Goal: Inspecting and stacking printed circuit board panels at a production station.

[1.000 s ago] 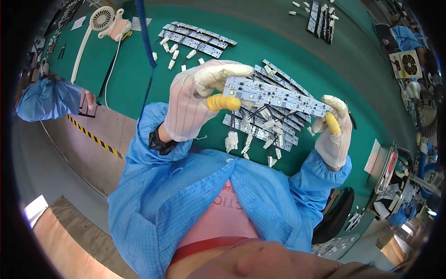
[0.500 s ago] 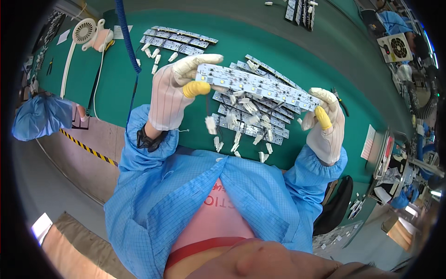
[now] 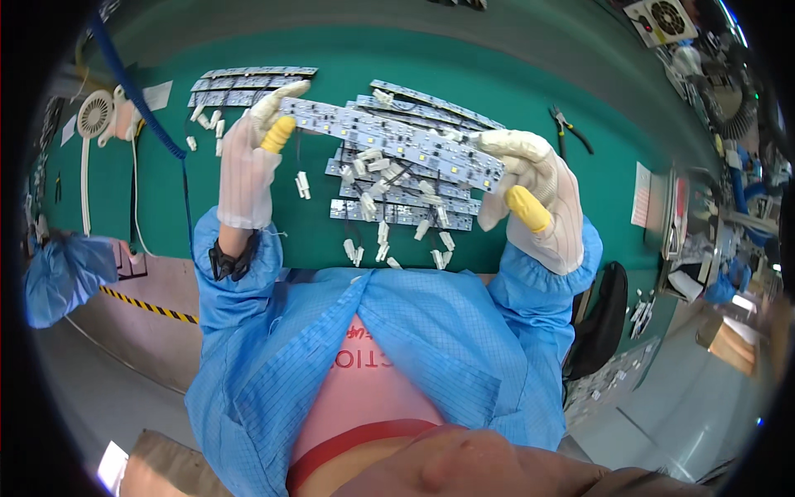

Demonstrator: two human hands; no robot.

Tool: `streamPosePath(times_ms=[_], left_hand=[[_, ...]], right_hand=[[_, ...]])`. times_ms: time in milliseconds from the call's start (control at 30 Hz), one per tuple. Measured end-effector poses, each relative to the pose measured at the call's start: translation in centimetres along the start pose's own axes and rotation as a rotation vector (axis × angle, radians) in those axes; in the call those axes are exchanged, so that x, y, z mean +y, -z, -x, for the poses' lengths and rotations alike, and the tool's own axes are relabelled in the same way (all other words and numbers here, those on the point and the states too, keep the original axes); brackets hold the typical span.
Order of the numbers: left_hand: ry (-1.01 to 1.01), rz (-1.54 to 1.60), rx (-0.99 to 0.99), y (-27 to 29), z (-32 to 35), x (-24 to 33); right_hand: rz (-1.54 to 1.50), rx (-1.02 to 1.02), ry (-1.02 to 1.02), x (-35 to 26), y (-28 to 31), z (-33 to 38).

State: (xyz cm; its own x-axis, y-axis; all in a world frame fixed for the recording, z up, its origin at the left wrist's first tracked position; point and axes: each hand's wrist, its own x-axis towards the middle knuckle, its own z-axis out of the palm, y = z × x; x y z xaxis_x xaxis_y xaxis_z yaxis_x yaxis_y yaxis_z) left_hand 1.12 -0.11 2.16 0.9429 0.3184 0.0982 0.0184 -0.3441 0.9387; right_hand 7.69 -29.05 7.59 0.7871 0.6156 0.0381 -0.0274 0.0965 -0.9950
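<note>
An LED circuit board (image 3: 389, 142), long and white with yellow square chips, is held up above the bench, sloping down to the right. My left hand (image 3: 255, 161), in a white striped glove with a yellow finger cot, pinches its left end. At the other end, the fingers of my gloved right hand (image 3: 538, 195) curl behind the board, and the yellow-tipped thumb is close beside its edge. A white connector (image 3: 302, 185) dangles on a dark wire below the board's left part. Under it lies a fanned pile of similar LED boards (image 3: 402, 214) with white connectors, partly hidden by the held board.
Another stack of LED boards (image 3: 248, 83) lies at the far left of the green bench (image 3: 464, 62). Pliers (image 3: 570, 131) rest beyond my right hand. A small fan (image 3: 96, 114) and a coiled blue cord (image 3: 137, 91) are at left. Another person's blue sleeve (image 3: 70, 273) shows there.
The view has shifted, so the bench things sit further left. The board tilts down to the right a little more, and my right thumb has moved off the board's face.
</note>
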Motion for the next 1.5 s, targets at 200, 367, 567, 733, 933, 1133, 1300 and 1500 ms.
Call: streamPosePath(times_ms=[200, 367, 567, 733, 933, 1133, 1300, 1500], left_hand=[[-0.303, 0.476, 0.006, -1.3, 1.1, -0.1], [-0.249, 0.335, -0.131, -0.2, 1.1, -0.3], [-0.363, -0.214, 0.059, -0.4, 1.3, -1.1], [-0.151, 0.038, 0.052, -0.7, 0.9, -1.3], [-0.113, 0.023, -0.047, 0.2, 0.8, -1.0], [-0.018, 0.299, -0.155, -0.2, 0.9, -1.7], [-0.131, 0.401, -0.140, -0.3, -1.4, -0.3], [0.007, -0.152, 0.053, 10.9, -9.9, -3.4]], right_hand=[[0.331, 0.199, -0.023, 0.8, 0.7, -1.3], [0.370, 0.194, 0.069, 2.7, 1.7, -1.2], [0.107, 0.185, -0.076, 2.0, 1.5, 0.0], [0.278, 0.170, -0.041, 1.2, 0.1, -0.1], [-0.128, 0.077, -0.115, 3.1, 1.9, -0.8], [-0.193, 0.147, -0.098, 2.9, 1.1, -1.4], [-0.174, 0.179, -0.054, 3.1, 1.9, -1.4], [-0.178, 0.079, -0.053, 2.0, 2.8, -2.1]])
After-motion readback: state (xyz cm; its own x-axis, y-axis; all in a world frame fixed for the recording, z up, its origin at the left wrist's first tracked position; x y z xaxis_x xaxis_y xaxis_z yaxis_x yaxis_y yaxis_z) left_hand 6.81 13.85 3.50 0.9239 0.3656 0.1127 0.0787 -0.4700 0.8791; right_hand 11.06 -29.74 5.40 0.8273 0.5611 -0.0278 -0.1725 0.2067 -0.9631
